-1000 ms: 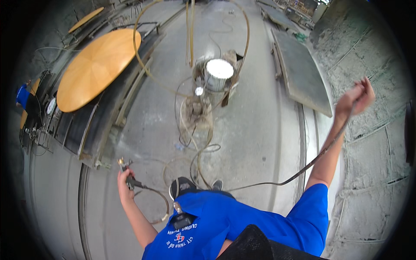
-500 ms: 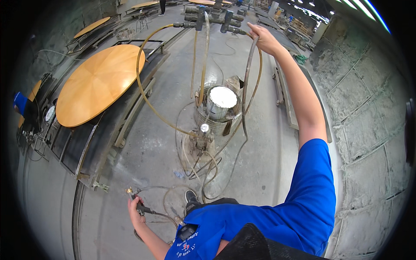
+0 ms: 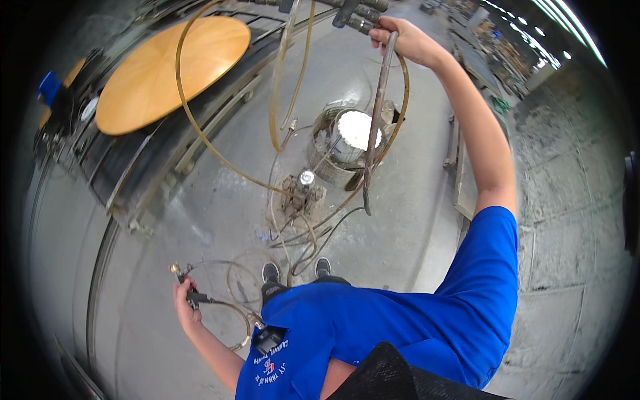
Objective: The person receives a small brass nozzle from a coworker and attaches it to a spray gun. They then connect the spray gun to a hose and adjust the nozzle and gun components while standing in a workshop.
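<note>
Low on the left, my left hand [image 3: 184,303] is closed around the dark grip of a spray gun [image 3: 192,295] with a brass tip; a thin hose runs from it back toward me. My right arm is raised, and my right hand [image 3: 410,45] is closed at a hose fitting [image 3: 362,25] beside the dark valve on an overhead pipe. A thick grey hose [image 3: 380,100] and a yellowish hose [image 3: 405,87] hang below this hand. Some of its fingers are hidden behind the fitting.
A small pump [image 3: 299,193] stands on the floor amid tangled hoses. Behind it is a bucket with a white top [image 3: 358,129] inside a round mesh container [image 3: 327,167]. A round wooden tabletop [image 3: 173,73] lies on a rack at left. A grey wall [image 3: 560,220] stands at right.
The view has tilted downward, so the pipe sits higher and both feet show. My right fingers have come in around the fitting. The gun remains in my left hand.
</note>
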